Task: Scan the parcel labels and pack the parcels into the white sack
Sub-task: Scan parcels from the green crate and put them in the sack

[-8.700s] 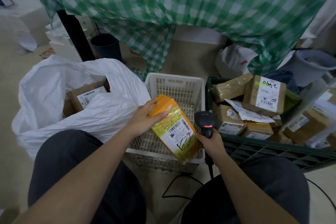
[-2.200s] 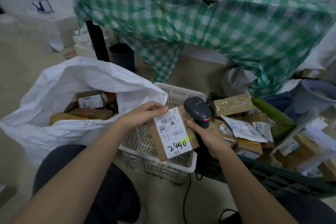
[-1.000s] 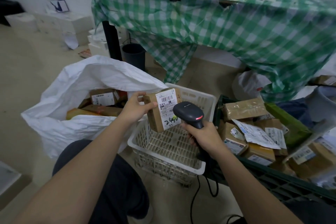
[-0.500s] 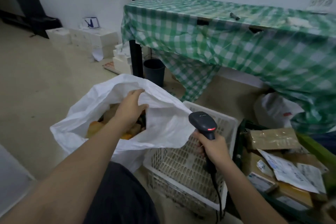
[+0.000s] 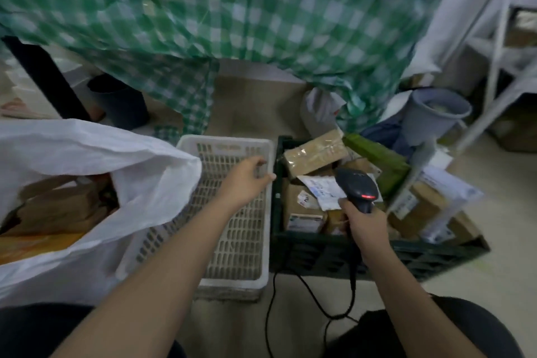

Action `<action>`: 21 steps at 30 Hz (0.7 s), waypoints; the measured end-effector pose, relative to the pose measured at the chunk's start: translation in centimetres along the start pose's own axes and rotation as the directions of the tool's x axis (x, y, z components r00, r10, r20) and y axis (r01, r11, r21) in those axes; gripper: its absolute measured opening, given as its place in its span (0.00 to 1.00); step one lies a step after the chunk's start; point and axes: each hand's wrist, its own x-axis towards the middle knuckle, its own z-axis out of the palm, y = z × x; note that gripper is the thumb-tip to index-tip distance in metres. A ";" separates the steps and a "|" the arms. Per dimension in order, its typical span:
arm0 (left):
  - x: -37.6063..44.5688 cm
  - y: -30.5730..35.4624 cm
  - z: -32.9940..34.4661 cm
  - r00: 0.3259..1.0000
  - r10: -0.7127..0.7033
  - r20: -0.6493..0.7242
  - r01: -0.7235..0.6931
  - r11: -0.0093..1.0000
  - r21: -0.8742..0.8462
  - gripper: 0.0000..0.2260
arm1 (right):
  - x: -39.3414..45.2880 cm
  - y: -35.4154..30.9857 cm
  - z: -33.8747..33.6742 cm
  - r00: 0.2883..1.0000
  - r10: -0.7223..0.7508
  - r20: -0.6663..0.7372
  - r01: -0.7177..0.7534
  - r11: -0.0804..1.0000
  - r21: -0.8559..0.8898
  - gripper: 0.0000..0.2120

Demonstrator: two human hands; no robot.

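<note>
The step in hand looks like fetching the next parcel: the left hand (image 5: 247, 180) is empty, fingers loosely extended, reaching over the white slatted basket (image 5: 232, 229) toward the dark green crate (image 5: 377, 256) on its right. To do this well, I judge it best to pick a parcel lying on top, such as the tape-wrapped brown box (image 5: 315, 155) at the crate's far edge, and turn its label up toward the barcode scanner (image 5: 359, 187) before lifting it far, so one short aim reads it. The right hand (image 5: 367, 225) grips the scanner's handle with the head raised over the crate, its red light showing; keeping it there saves a move. The trailing black cable (image 5: 293, 285) runs across the floor between the knees and should not snag.

The white sack (image 5: 87, 154) is the largest task thing: crinkled woven plastic slumped on the floor at the left, mouth open toward the person, with brown cartons and something orange visible inside. The flap near the basket sags and may need holding open when dropping a parcel in.

The crate holds a jumble of brown cartons, a white mailer with a printed label (image 5: 322, 190), and a green packet (image 5: 377, 160). More labelled boxes lean beside it on the right. The picture is blurred, so label text is unreadable.
</note>
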 end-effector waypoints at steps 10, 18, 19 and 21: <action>7.0 1.9 12.7 0.963 -0.177 0.202 0.145 0.976 0.163 0.26 | 7.7 2.6 -4.0 0.994 0.057 -0.097 -0.058 0.998 -0.006 0.08; 7.3 2.0 14.9 0.993 -0.096 -0.072 0.088 0.990 -0.111 0.27 | 8.9 3.8 -2.6 0.991 -0.007 -0.130 0.000 0.999 -0.054 0.13; 7.0 2.1 14.5 0.991 -0.100 -0.092 0.081 0.979 -0.187 0.29 | 8.6 3.7 -2.4 0.990 -0.025 -0.141 0.018 0.999 -0.050 0.13; 6.3 1.9 13.2 0.988 -0.112 -0.102 0.078 0.953 -0.294 0.34 | 8.1 3.4 -1.9 0.985 -0.073 -0.154 0.067 0.997 -0.043 0.09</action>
